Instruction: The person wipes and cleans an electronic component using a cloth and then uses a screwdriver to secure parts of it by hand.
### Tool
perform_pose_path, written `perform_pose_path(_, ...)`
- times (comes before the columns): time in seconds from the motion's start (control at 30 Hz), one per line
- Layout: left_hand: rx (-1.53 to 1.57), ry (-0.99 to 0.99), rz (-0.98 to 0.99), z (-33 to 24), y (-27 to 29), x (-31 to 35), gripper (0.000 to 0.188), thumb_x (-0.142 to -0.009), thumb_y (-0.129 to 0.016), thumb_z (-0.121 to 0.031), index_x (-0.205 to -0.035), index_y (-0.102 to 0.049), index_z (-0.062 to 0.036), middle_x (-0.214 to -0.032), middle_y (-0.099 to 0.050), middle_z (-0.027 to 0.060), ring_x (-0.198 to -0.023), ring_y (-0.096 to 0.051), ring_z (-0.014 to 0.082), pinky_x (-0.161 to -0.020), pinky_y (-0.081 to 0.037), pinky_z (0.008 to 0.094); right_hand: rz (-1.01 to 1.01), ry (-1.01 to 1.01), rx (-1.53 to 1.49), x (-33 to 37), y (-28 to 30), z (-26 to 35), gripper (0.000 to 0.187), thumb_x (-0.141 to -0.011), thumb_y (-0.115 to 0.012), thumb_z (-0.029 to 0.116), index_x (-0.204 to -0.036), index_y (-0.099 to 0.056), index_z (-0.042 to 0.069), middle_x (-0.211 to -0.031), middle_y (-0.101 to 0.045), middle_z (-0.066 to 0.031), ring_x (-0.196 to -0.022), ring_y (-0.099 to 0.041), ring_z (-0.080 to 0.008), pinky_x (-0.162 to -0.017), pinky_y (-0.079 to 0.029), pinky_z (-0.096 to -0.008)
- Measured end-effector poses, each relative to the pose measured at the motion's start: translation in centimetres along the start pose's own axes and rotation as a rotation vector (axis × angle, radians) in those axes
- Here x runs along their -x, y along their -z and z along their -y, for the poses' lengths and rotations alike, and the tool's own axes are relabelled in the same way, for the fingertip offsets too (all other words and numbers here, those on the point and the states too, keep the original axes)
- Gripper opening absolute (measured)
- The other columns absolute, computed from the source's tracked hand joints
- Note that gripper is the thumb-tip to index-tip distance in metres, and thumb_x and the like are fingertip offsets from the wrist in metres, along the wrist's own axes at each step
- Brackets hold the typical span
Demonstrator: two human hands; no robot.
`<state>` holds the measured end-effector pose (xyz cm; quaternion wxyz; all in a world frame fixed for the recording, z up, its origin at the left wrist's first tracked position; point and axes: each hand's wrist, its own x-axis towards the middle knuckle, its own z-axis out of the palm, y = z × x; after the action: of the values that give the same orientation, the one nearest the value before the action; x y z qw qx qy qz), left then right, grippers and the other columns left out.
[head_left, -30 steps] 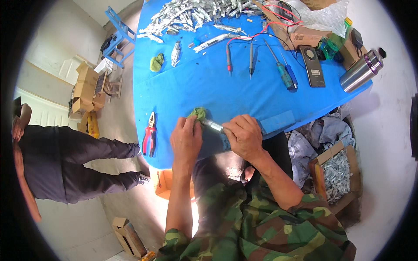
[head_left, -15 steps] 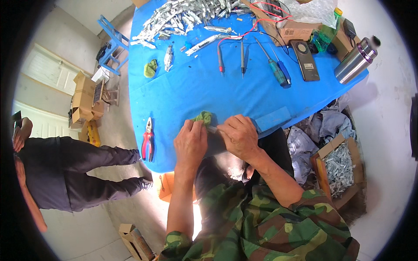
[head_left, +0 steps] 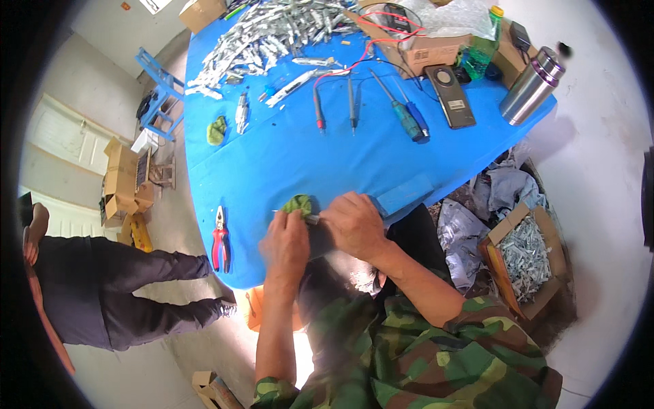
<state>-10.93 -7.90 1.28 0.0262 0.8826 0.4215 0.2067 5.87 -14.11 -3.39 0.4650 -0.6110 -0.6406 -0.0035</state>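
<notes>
Silvery strip (head_left: pixel 313 219) clamped in right hand (head_left: pixel 354 225) is now less exposed, 10-o'clock end likely wrapped in crumpled green cloth (head_left: pixel 298 203) pinched by left hand (head_left: pixel 286 243).

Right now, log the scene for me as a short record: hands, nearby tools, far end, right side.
Left hand: pinching crumpled green cloth
Right hand: beside small silvery piece, grip hidden
Left of hands: red-handled pliers
Beyond hands: test probes, two screwdrivers
Far end: heap of silvery strips
Right side: steel flask
</notes>
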Motion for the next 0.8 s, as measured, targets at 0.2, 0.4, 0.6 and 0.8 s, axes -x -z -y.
perform_pose_path(0.2,-0.084,0.051,0.043,0.4,0.3,-0.5,0.015,-0.096,-0.069,-0.01,-0.11,-0.072,-0.0065,-0.098,-0.066,0.0154,-0.085,-0.068,0.0394,-0.072,-0.054,0.0494,-0.006,-0.012,-0.016,0.1,0.0,-0.2,0.009,-0.082,-0.077,0.013,-0.091,-0.076,0.012,-0.088,-0.064,-0.002,-0.093,-0.062,-0.0268,-0.08,-0.046,-0.0411)
perform_pose_path(0.4,0.081,-0.021,0.041,-1.6,0.1,0.6,0.018,-0.096,-0.067,-0.007,-0.113,-0.072,-0.006,-0.099,-0.067,0.0157,-0.089,-0.069,0.0391,-0.075,-0.055,0.0485,0.081,-0.02,0.009,0.2,0.2,-0.3,0.006,-0.087,-0.075,0.016,-0.092,-0.074,0.012,-0.092,-0.062,-0.0019,-0.097,-0.06,-0.0251,-0.083,-0.045,-0.0409)
perform_pose_path(0.6,0.089,0.076,-0.083,1.1,-0.8,0.4,0.018,-0.099,-0.067,-0.009,-0.115,-0.071,-0.0049,-0.102,-0.069,0.0165,-0.088,-0.069,0.0393,-0.074,-0.055,0.0469,0.045,-0.037,-0.015,0.2,-0.1,-0.2,0.007,-0.088,-0.075,0.016,-0.093,-0.075,0.012,-0.091,-0.061,-0.0013,-0.098,-0.06,-0.0241,-0.083,-0.045,-0.0402)
perform_pose_path(0.8,0.035,0.138,-0.179,2.1,-1.5,0.5,0.018,-0.099,-0.067,-0.01,-0.116,-0.071,-0.0054,-0.103,-0.069,0.0167,-0.088,-0.07,0.0393,-0.073,-0.055,0.0488,0.045,-0.037,-0.03,0.2,0.0,0.0,0.006,-0.089,-0.074,0.015,-0.094,-0.076,0.013,-0.091,-0.061,-0.0012,-0.097,-0.06,-0.0238,-0.083,-0.045,-0.0396)
